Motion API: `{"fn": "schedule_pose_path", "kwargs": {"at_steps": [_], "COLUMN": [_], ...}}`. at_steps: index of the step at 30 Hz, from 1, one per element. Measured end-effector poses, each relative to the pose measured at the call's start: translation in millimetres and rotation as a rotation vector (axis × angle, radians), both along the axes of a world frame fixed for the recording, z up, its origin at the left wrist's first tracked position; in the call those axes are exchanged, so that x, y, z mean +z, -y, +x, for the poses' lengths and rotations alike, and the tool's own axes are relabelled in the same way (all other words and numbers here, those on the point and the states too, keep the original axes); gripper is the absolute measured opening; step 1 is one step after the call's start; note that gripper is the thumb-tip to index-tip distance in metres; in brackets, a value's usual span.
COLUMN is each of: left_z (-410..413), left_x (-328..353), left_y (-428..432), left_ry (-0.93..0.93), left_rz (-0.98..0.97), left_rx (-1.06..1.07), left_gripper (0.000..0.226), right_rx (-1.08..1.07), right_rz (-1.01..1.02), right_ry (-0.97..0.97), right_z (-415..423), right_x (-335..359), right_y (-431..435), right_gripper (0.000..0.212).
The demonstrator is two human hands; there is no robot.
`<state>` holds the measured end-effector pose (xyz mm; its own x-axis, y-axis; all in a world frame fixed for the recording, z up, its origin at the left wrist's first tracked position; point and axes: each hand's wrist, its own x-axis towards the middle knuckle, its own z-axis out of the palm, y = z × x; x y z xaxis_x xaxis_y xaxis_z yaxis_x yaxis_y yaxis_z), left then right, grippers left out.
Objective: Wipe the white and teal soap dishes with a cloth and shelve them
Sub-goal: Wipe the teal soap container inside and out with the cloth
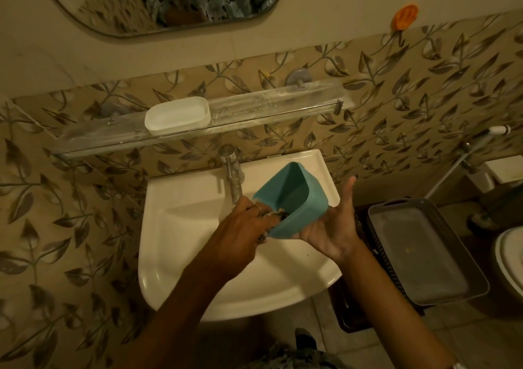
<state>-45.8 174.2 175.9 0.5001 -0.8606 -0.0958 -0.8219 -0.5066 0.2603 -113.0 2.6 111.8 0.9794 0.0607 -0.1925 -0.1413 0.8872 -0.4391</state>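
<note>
The teal soap dish (293, 198) is tilted on its side above the white sink (175, 227), its hollow facing me. My right hand (331, 227) cradles it from below and the right, palm up, thumb raised. My left hand (243, 227) is closed on a small dark patterned cloth (278, 215), pressed against the dish's near left rim; most of the cloth is hidden by my fingers. The white soap dish (177, 115) stands upright on the clear glass shelf (271, 108) above the tap, left of the middle.
A chrome tap (233, 170) rises at the sink's back, just left of the teal dish. A grey tray in a dark basket (418, 255) sits to the right. A mirror (169, 0) and an orange wall hook (406, 17) are above. A toilet rim shows at the far right.
</note>
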Motion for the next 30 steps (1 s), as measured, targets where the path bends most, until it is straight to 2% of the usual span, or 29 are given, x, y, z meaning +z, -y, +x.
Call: {"fn": "schedule_pose_path", "kwargs": {"at_steps": [3, 6, 9, 13, 16, 18, 22, 26, 30], "left_z": [-4, -9, -9, -5, -8, -14, -33, -55, -64], "left_x": [4, 7, 8, 4, 6, 7, 14, 23, 27], "left_y": [-3, -1, -1, -1, 6, 11, 12, 14, 27], "left_ry": [-0.077, -0.050, -0.021, 0.095, 0.133, 0.135, -0.098, -0.317, -0.456], "left_rz": [0.075, 0.141, 0.209, 0.204, 0.131, 0.082, -0.107, -0.283, -0.401], "left_rx": [-0.090, -0.106, -0.100, -0.123, -0.068, -0.019, 0.153, 0.259, 0.266], "left_gripper": [0.048, 0.049, 0.052, 0.062, 0.060, 0.058, 0.057, 0.053, 0.047], "right_rx": [0.149, 0.265, 0.304, 0.147, -0.028, -0.092, -0.178, -0.196, -0.221], "right_rz": [0.106, -0.013, -0.088, -0.081, -0.016, -0.001, -0.068, -0.203, -0.163], "right_ry": [-0.043, -0.047, -0.071, 0.018, 0.060, 0.111, 0.224, 0.280, 0.312], "right_z": [-2, -2, -2, -3, -1, 0, 2, 7, 7], "right_x": [-3, 1, 5, 5, 5, 5, 3, 5, -1], "right_y": [-2, 2, 7, 2, -4, -9, -7, -7, -6], "right_gripper": [0.095, 0.077, 0.074, 0.074, 0.096, 0.102, 0.087, 0.081, 0.075]}}
